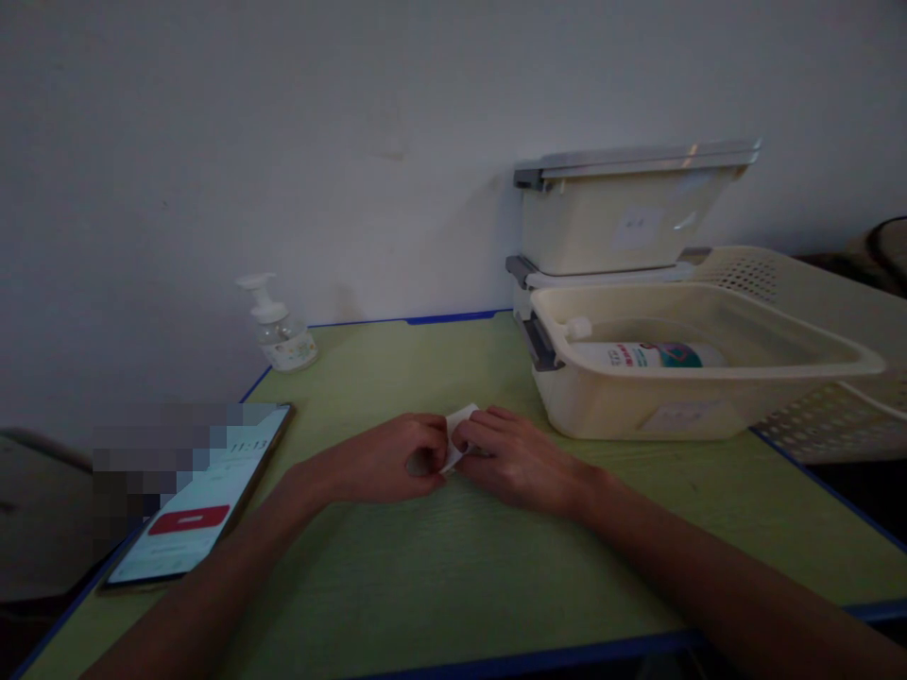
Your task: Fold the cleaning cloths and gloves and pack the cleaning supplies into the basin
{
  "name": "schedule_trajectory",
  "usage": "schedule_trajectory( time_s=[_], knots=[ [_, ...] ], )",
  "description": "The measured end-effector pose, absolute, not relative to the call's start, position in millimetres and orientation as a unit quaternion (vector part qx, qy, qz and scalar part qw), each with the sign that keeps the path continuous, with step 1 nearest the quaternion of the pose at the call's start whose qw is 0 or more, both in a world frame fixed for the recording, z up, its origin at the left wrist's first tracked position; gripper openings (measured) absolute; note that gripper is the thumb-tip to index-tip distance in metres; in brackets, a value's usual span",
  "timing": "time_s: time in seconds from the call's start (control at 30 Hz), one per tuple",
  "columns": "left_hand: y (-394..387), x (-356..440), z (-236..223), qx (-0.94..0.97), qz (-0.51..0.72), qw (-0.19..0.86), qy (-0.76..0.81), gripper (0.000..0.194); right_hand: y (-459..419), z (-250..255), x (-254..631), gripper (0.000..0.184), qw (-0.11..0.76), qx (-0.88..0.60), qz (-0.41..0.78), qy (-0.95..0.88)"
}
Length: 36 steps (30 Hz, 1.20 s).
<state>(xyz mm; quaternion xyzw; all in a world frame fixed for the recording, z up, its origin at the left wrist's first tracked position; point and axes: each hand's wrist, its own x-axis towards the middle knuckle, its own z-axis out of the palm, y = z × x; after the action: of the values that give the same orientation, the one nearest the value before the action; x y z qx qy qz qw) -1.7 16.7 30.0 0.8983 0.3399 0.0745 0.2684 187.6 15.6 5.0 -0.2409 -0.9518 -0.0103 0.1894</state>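
Note:
Between my two hands is a small piece of white paper or tissue, held just over the middle of the table; I cannot make out its exact kind. My left hand pinches its left side with curled fingers. On the other side, the bent fingers of my right hand are closed on it too, close to the left fingertips. Much of the white piece is hidden by the fingers.
The green table has blue edges. A cream bin holds a white bottle. Behind it stand stacked lidded boxes, with a perforated basket at right. A pump bottle and a tablet are at left.

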Motion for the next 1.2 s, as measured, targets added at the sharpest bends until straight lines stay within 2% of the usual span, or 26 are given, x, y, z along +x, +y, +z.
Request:
schedule_trajectory(
  time_s=[0.23,0.53,0.63,0.77,0.97,1.2],
  knots=[
    [16,-1,27,0.893,0.060,0.276,0.349,0.010,18,-2,187,0.016,0.261,-0.175,-0.073,-0.947],
    [16,-2,26,0.891,0.049,0.275,0.357,0.009,20,5,193,0.017,0.193,-0.145,-0.082,-0.967],
    [17,-1,28,0.887,0.050,0.295,0.352,0.010,21,5,193,0.017,0.177,-0.137,-0.048,-0.973],
    [20,-1,26,0.885,0.065,0.335,0.317,0.022,21,9,195,0.011,0.158,-0.171,0.060,-0.971],
    [23,0,15,0.863,0.094,0.337,0.365,0.010,24,12,195,0.006,0.175,-0.223,0.181,-0.942],
    [25,3,18,0.848,0.070,0.328,0.410,0.018,34,6,193,0.007,0.196,-0.249,0.243,-0.917]
  ],
)
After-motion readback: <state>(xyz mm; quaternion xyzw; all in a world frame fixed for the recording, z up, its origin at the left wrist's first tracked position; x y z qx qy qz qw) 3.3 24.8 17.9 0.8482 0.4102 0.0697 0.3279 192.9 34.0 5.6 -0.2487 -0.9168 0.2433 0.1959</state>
